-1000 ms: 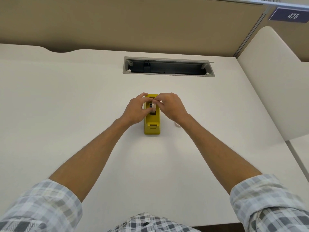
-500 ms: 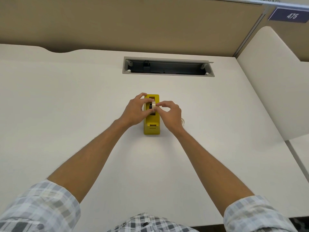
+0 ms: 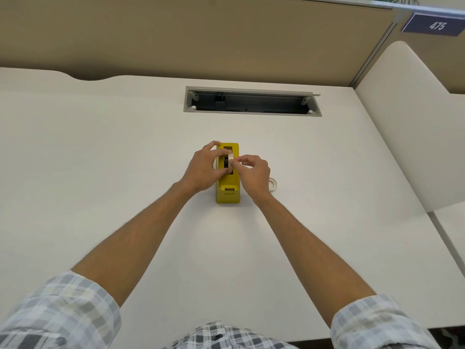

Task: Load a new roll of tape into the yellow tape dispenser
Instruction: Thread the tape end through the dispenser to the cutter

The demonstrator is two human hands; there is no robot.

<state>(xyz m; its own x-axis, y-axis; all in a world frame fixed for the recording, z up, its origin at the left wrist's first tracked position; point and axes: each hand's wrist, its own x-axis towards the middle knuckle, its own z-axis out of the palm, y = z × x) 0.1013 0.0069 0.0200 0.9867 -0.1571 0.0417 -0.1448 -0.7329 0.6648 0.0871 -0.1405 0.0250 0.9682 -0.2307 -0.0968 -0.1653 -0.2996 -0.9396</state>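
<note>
Hands both at work over the yellow tape dispenser [image 3: 227,190], which stands on the table [image 3: 100,172] just in front of the cable slot [image 3: 251,102], cutter end toward me. I read the left hand [image 3: 203,168] as curled round the dispenser's left side with its thumb reaching onto the roll of tape [image 3: 230,158], which sits on edge in the open well, around the dark hub as far as I can tell. The right hand [image 3: 253,173] pinches at the roll's near-right edge with thumb and forefinger, other fingers curled; whether it has the loose tape end I cannot tell, too small. Compared with a second ago, the right hand has drawn back from covering the top of the dispenser toward its near-right side, so more of the yellow body and the well now show. That same shift has uncovered a pale ring [image 3: 272,184] lying flat on the table just right of the wrist, possibly a spent core. Left hand hardly changed. My judgement: roll is seated or nearly so, and what remains is finding the tape end and drawing it to the cutter.
</note>
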